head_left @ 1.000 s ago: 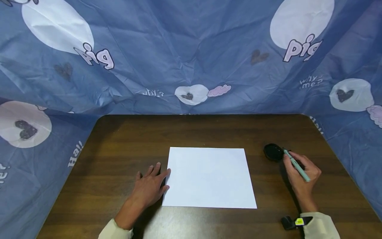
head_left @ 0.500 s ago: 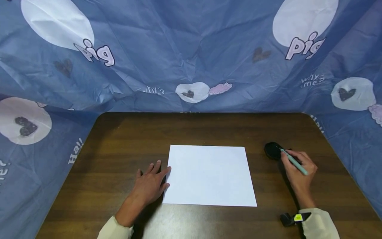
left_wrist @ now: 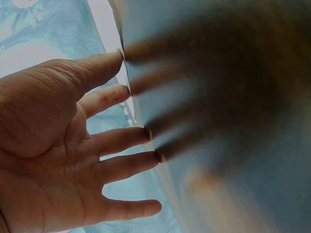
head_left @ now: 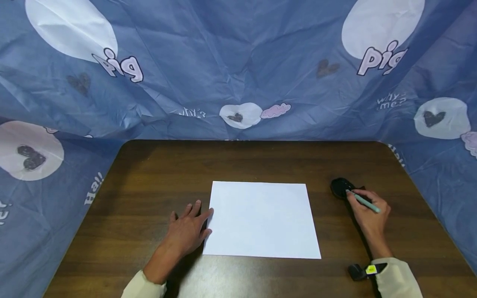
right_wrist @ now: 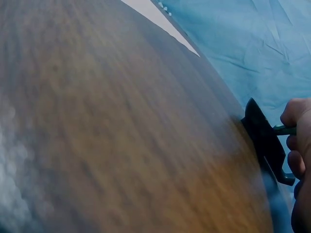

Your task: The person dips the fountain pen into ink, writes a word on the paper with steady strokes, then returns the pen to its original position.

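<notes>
My left hand (head_left: 186, 229) lies with its fingers spread. Its thumb and index fingertips rest on the left edge of a blank white sheet of paper (head_left: 262, 219). The left wrist view shows the palm side of this left hand (left_wrist: 73, 155) and a strip of the paper (left_wrist: 104, 26). Off to the right, my right hand (head_left: 374, 217) pinches a slim mint-green pen (head_left: 367, 203). Its tip reaches into a small round black dish (head_left: 340, 187). Seen from the right wrist, the dish (right_wrist: 261, 131) stands low on the table, and the fingers (right_wrist: 299, 114) partly hide the pen.
A brown wooden table (head_left: 179, 165) with rounded far corners carries everything. Blue printed cloth (head_left: 238, 62) hangs behind and along both sides. A black strap with a small black device (head_left: 357, 272) sits at the right wrist.
My right hand has shifted slightly left, bringing the pen tip from the dish's right edge further into it. The left hand and the paper have stayed put; the head view has tilted slightly.
</notes>
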Demonstrator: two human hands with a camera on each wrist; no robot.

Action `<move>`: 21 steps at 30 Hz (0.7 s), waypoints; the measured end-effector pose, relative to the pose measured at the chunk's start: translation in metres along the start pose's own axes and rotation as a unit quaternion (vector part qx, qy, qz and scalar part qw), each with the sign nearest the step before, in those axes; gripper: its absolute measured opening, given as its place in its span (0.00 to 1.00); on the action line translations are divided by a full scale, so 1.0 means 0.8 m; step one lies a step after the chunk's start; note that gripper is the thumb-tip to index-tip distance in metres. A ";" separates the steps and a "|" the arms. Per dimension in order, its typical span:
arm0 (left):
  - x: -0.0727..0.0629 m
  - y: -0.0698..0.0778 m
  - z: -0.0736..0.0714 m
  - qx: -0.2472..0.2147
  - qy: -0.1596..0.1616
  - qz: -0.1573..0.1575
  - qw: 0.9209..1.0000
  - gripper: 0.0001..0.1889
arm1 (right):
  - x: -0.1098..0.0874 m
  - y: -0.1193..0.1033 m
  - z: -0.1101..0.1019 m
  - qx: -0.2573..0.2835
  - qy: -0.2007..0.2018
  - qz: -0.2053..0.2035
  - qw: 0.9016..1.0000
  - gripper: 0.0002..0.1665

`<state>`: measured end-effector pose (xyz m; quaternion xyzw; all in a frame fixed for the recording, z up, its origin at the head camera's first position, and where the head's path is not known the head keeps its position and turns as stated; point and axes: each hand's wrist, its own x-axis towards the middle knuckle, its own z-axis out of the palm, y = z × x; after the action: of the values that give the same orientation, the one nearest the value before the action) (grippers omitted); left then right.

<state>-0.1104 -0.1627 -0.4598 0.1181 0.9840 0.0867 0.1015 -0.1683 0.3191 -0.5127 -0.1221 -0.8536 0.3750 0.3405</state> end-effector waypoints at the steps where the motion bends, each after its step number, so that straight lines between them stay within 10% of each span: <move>1: 0.000 0.000 0.000 0.000 0.000 0.000 1.000 0.28 | 0.000 0.000 0.000 -0.002 -0.002 0.001 1.000 0.10; 21: -0.002 0.001 -0.002 0.000 -0.001 0.002 1.000 0.28 | -0.002 0.002 0.001 -0.009 -0.032 0.010 0.999 0.10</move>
<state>-0.1091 -0.1624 -0.4579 0.1202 0.9837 0.0864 0.1019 -0.1678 0.3189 -0.5152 -0.1216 -0.8662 0.3738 0.3086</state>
